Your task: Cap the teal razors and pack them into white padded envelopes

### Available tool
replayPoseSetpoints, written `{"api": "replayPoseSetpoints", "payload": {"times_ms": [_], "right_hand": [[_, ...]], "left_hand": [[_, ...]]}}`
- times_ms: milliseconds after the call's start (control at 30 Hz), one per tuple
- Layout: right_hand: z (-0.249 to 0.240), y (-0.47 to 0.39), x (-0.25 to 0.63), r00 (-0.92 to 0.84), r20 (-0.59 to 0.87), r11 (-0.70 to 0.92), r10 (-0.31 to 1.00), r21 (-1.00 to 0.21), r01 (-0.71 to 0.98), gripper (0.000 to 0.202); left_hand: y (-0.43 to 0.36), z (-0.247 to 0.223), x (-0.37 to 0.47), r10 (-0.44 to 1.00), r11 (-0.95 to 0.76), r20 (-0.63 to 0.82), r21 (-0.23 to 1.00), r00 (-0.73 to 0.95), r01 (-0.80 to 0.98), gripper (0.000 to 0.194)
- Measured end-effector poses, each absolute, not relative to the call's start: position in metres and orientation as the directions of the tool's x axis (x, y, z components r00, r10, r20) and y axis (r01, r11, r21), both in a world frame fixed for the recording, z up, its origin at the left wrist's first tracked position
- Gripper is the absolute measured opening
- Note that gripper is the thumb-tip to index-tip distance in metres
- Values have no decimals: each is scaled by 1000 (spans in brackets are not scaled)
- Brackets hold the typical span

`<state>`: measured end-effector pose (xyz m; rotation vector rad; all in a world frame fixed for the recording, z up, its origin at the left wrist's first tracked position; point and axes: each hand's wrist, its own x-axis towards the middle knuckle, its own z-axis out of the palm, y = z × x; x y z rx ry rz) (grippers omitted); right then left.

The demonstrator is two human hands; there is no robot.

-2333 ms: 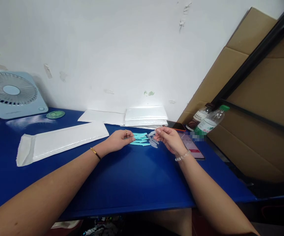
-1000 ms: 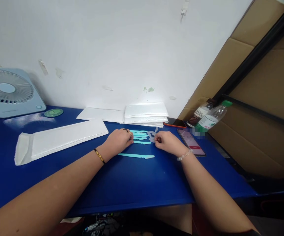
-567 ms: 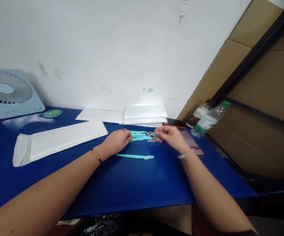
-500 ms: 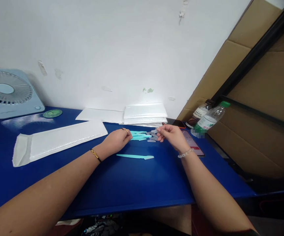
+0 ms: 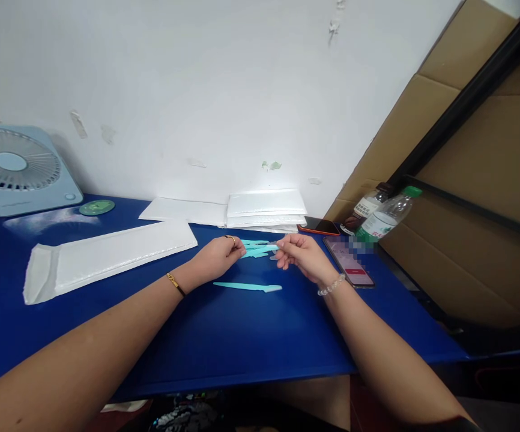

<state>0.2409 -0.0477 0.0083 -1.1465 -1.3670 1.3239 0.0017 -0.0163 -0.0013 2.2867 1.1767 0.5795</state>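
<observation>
My left hand [image 5: 218, 259] is closed in a pinch on the handle end of a turquoise eyebrow razor [image 5: 262, 248], which points to the right. At the razor's blade end, my right hand [image 5: 304, 257] pinches a small clear blade cap, mostly hidden by the fingers. Whether the cap sits over the blade I cannot tell. Behind the held razor lies a pile of similar razors [image 5: 255, 255]. Several loose clear caps [image 5: 273, 257] lie partly covered by my right fingers. Nearer to me, a single eyebrow razor [image 5: 244, 287] rests flat on the blue table [image 5: 242, 342].
A white padded mailer [image 5: 116, 255] lies at left, with more mailers [image 5: 266, 204] stacked by the wall. A fan [image 5: 26, 171] and a green disc [image 5: 96, 207] are farther left. On the right are phones [image 5: 352, 270] and two bottles [image 5: 386, 216] beside cardboard.
My right hand has moved left with the clear cap, up to the blade end of the razor in my left hand. The left hand has barely shifted.
</observation>
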Motion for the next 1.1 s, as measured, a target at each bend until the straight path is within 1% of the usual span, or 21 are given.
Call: {"api": "replayPoseSetpoints", "payload": {"times_ms": [67,133,167,233,267,333,367,433,500,633,767,933,1000,1100], "right_hand": [[9,-49,243,-253,-33,-5,967,-994,113,35],[10,-48,248,-297,-20,61,955,-963,261,35],[10,-47,252,-295,16,126,955,-926,357,35],[10,-45,259,-266,139,269,954,-790,551,30],[9,-44,262,-265,197,324,944,-705,630,25],[7,-43,264,-307,242,391,921,-558,732,16],[6,-42,264,-332,233,406,914,-513,756,13],[2,-40,263,-362,202,414,910,-472,778,8],[-2,-38,262,-356,201,408,913,-473,781,7],[-12,-34,262,-317,240,397,918,-515,760,10],[-15,-33,258,-314,253,403,915,-581,707,11],[-9,-39,247,-313,225,382,923,-646,662,8],[-7,-41,244,-341,202,385,918,-657,648,8],[-3,-44,242,-409,167,413,897,-643,645,8]], "left_hand": [[-19,2,2,808,-519,116,605,577,604,33],[-22,7,1,775,-529,56,602,629,598,34],[-23,9,1,758,-534,24,596,652,599,34],[-23,10,-1,743,-558,11,562,669,611,33],[-22,8,-1,747,-581,42,527,664,620,32],[-19,3,-3,751,-634,146,430,644,643,29],[-16,0,-4,747,-655,191,376,636,656,29],[-12,-6,-5,736,-677,228,291,638,676,28],[-9,-10,-6,732,-682,222,258,645,685,27],[-8,-10,-5,732,-681,208,269,649,681,25],[-8,-10,-4,737,-672,204,317,644,669,25],[-7,-14,0,743,-649,165,412,648,639,22],[-9,-15,3,738,-644,144,443,659,624,20],[-14,-14,6,731,-641,119,459,673,615,16]]}}
